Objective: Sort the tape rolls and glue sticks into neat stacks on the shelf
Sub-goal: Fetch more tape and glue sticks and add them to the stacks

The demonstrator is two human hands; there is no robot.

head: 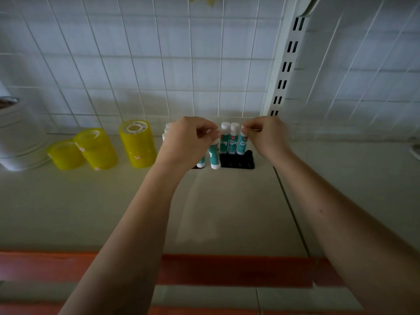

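Several white-capped teal glue sticks (pixel 233 142) stand upright at the back of the shelf (pixel 227 201), some behind a row of black items (pixel 237 161). My left hand (pixel 186 142) pinches the cap of a tilted glue stick (pixel 214 156) in front of the group. At the group's right end, my right hand (pixel 266 137) pinches the top of another glue stick (pixel 242 145). Left of them stand yellow tape rolls in three stacks: a tall one (pixel 137 143), a middle one (pixel 96 148) and a low one (pixel 66 154).
A white wire grid (pixel 159 64) backs the shelf, with a slotted white upright (pixel 286 67) at the right. White tape rolls (pixel 16 133) are stacked at the far left. An orange strip (pixel 227 269) runs along the shelf's front edge.
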